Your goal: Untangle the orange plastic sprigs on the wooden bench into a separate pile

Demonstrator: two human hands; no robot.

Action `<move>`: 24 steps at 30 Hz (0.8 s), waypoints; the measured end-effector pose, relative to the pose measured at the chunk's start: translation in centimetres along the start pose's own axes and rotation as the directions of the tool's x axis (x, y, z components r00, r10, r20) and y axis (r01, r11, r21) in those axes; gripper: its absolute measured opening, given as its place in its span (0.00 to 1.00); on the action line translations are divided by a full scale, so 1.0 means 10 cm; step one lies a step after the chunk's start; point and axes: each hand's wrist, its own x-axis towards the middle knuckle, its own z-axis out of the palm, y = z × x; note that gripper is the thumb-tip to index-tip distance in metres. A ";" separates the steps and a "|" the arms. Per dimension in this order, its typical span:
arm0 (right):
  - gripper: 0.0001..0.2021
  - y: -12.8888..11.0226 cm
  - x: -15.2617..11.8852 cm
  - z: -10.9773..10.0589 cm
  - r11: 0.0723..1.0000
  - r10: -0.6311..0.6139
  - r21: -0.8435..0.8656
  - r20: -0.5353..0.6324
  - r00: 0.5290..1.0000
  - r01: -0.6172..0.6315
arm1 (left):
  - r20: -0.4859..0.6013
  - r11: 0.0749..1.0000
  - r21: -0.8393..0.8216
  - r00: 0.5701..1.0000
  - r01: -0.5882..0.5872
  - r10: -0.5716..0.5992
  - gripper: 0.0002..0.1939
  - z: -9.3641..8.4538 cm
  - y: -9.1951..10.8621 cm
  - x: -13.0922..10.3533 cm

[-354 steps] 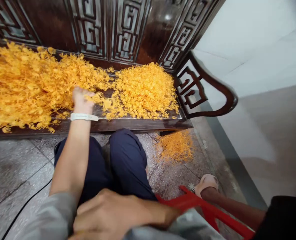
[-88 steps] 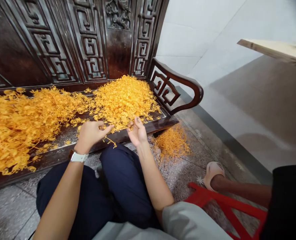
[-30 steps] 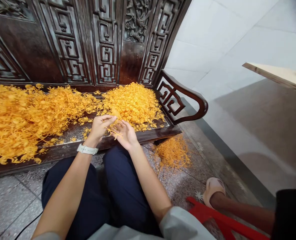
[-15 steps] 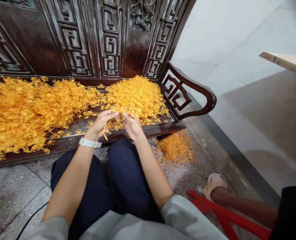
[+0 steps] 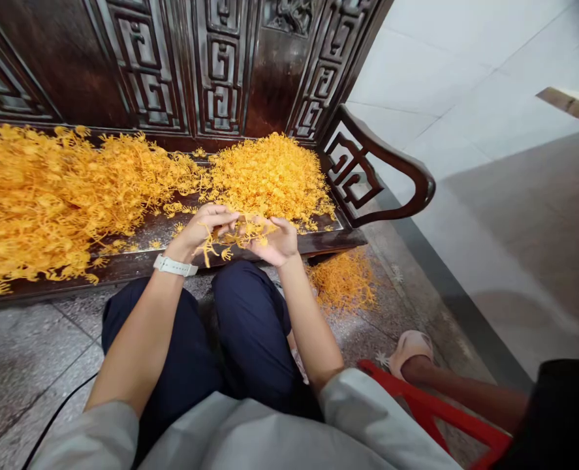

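Yellow sprigs (image 5: 254, 233) are held in the curled left hand (image 5: 200, 228) and loosely cupped right hand (image 5: 281, 244); beyond both, a yellow heap (image 5: 272, 176) rests on the worktop (image 5: 132, 263).

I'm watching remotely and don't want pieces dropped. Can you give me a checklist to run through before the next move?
1. Left grip has hold of yellow strands: ok.
2. Right grip is under the loose yellow pieces: ok, palm turned up.
3. Nothing dangles: not ok, strands hang below the left grip.
4. Left heap and right pile on the bench are cleanly separated: not ok, scattered bits lie between them.
5. Floor by the bench's end is free of strands: not ok, an orange tangle lies there.
6. Count of pieces held: cannot tell.
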 end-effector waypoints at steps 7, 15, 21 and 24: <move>0.08 0.04 0.07 0.00 0.984 -0.102 -0.140 0.069 0.992 0.111 | -0.104 0.969 -0.248 0.994 0.004 -0.031 0.22 0.17 -0.03 0.00; 0.10 0.19 -0.08 0.32 0.994 0.091 0.057 0.091 0.992 -0.097 | -0.139 0.981 -0.193 0.989 0.020 -0.048 0.28 0.00 -0.09 0.03; 0.12 0.13 -0.54 0.38 0.996 -0.089 -0.025 -0.210 0.974 0.086 | -0.393 0.977 -0.209 0.911 0.041 -0.122 0.22 -0.43 -0.06 0.03; 0.13 -0.05 -1.02 0.13 0.968 -0.251 -0.098 -0.370 0.895 0.231 | -0.584 0.951 -0.300 0.802 -0.074 -0.122 0.24 -0.90 0.12 -0.01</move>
